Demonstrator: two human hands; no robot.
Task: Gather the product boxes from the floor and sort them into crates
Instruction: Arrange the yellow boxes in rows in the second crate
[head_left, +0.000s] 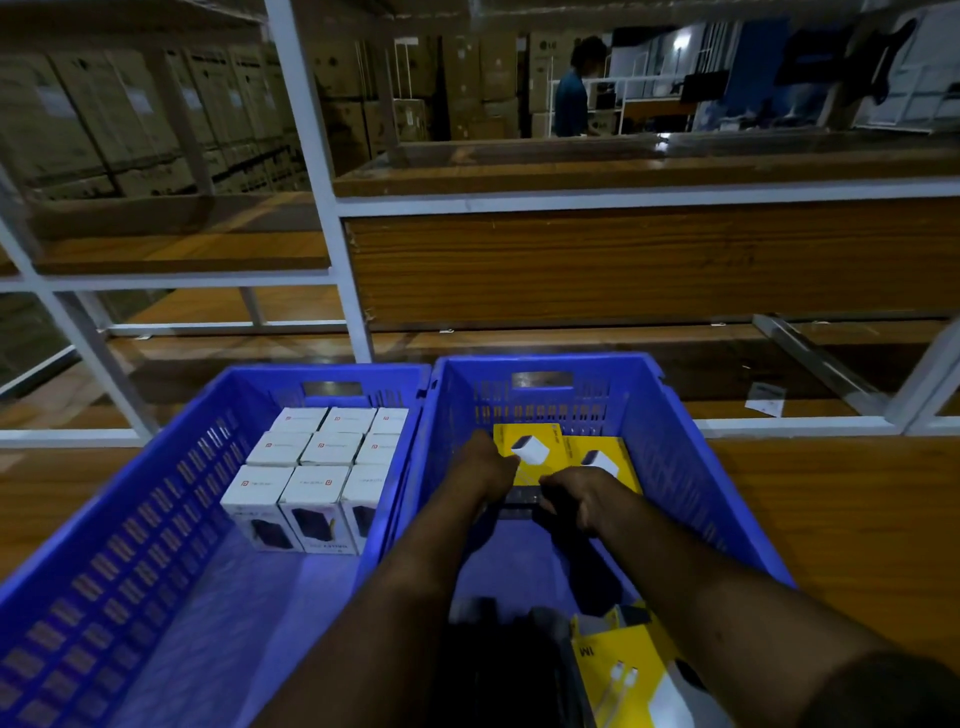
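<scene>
Two blue crates side by side on the wooden floor. Left crate (171, 519): white product boxes (317, 467) packed upright in a three-by-three block at its far end, 12 o'clock side. Right crate (691, 467): two yellow boxes (561, 452) stand against the far wall. Both forearms reach into the right crate. Left hand (483, 467) touches the left yellow box, fingers hidden; grip cannot be told. Right hand (576, 499) curls around a dark box (519, 501) just below the yellow ones. Another yellow box (623, 675) lies at 5 o'clock, near edge. Metal shelving (322, 208) beyond, at 12 o'clock.
</scene>
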